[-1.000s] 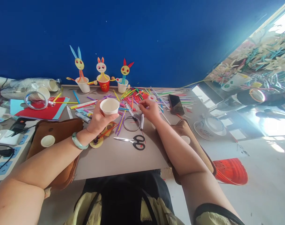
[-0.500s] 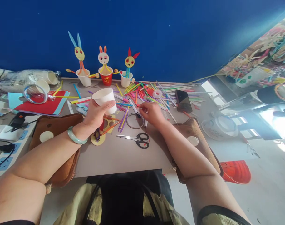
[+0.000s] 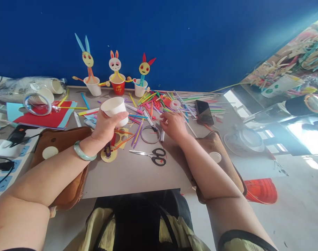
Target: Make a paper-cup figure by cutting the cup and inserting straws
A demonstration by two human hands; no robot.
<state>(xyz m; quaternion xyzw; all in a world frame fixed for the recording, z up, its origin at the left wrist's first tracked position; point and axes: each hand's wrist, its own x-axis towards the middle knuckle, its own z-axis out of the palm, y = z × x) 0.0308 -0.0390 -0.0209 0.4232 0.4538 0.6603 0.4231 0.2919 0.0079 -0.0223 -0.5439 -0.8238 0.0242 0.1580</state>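
Observation:
My left hand [image 3: 106,126] is wrapped round a white paper cup [image 3: 119,118], its wide mouth tilted upward, held above the table. Over the near side of a pile of coloured straws [image 3: 152,99], my right hand [image 3: 175,124] has its fingers bent together; what they pinch, if anything, is too small to make out. Close to those fingers lie a white marker pen [image 3: 149,119] and a metal ring [image 3: 143,138]. Black-handled scissors [image 3: 158,157] rest open in front of both hands. Yellow paper with cut-outs [image 3: 124,136] lies just beyond my left wrist.
Three paper-cup figures with rabbit faces, one in a red cup [image 3: 117,87], stand along the blue wall. A phone [image 3: 204,112] lies on the right. Bagged paper cups [image 3: 30,87], red paper [image 3: 44,116] and a power strip [image 3: 15,164] occupy the left. Brown pads [image 3: 62,174] lie under my forearms.
My right hand has shifted slightly right, its fingers still bent over the straws' near side. My left hand keeps hold of the cup almost in the same place.

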